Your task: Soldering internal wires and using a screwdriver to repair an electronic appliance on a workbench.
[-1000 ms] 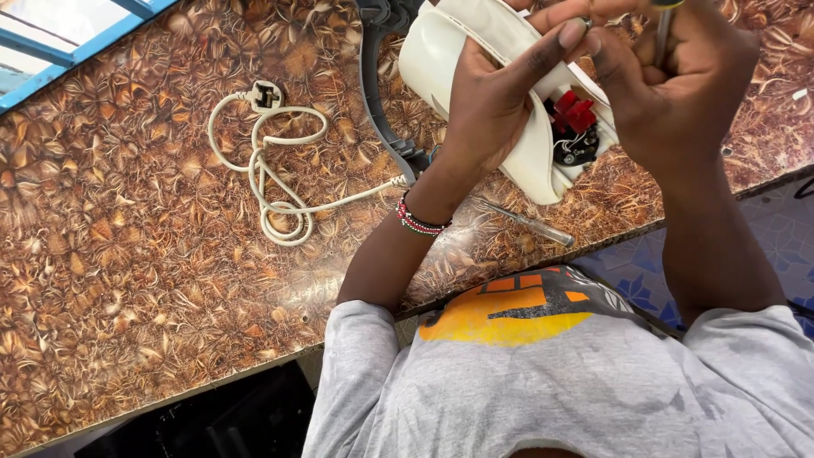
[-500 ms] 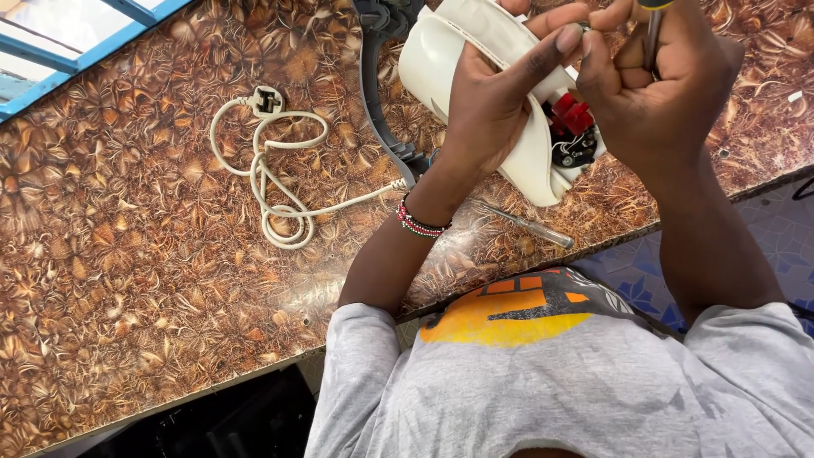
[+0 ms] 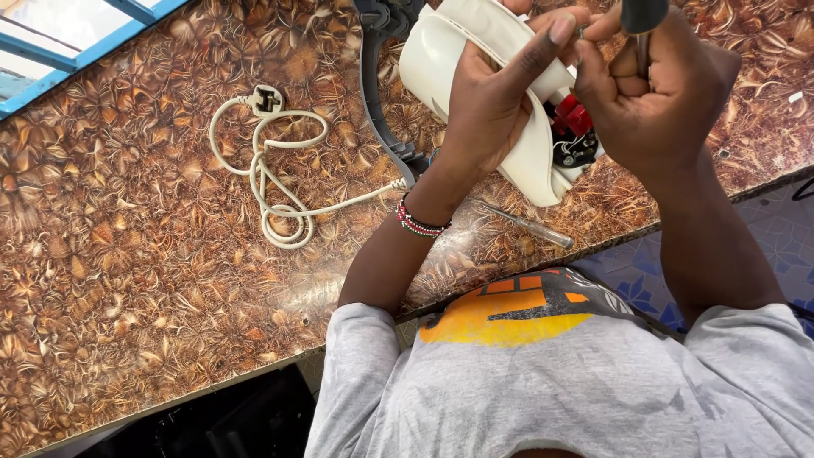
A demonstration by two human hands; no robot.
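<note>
My left hand (image 3: 500, 93) grips a white plastic appliance body (image 3: 441, 51), tilted above the brown patterned counter (image 3: 127, 254). Its rear end is open, showing red and black wiring parts (image 3: 573, 127). My right hand (image 3: 661, 93) is closed around a dark-handled screwdriver (image 3: 642, 21) whose shaft points down toward the open end. A grey curved appliance part (image 3: 377, 76) lies under and behind the white body.
A white power cord (image 3: 280, 182) with its plug (image 3: 267, 100) lies coiled on the counter to the left. A thin clear-handled screwdriver (image 3: 521, 225) rests near the counter's front edge. A blue window frame (image 3: 76, 47) runs along the top left.
My right hand with the screwdriver has shifted slightly up and in against the appliance's open end. My left hand keeps its grip on the white body.
</note>
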